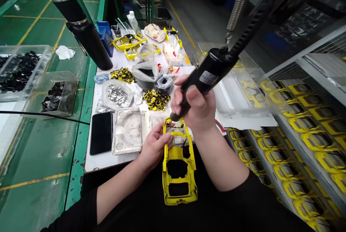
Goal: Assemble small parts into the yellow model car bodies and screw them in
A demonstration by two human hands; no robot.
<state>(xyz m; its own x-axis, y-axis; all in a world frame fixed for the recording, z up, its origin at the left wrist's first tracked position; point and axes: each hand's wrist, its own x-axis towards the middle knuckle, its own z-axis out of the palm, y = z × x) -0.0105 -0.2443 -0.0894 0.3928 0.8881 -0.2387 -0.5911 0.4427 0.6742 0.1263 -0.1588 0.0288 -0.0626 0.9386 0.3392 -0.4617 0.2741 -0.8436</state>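
In my right hand (198,105) is a black electric screwdriver (213,68), hung from a coiled spring, its fingers wrapped round the body. The tool's nose points down at the top left corner of a yellow plastic frame (180,154). Whether the bit touches a screw there is too small to tell. My left hand (155,143) grips the frame's upper left side between thumb and fingers. The frame hangs over the table's near edge, with several openings through it. Just left of my left hand lies a worn white moulded block (127,131), beside a black phone (101,133).
Bags of metal pieces (117,95) and dark parts (146,73) stand on the table, near piles of small yellow-and-black parts (156,99). A tall black flask (83,33) stands at the left. Racks of yellow frames (302,123) fill the right.
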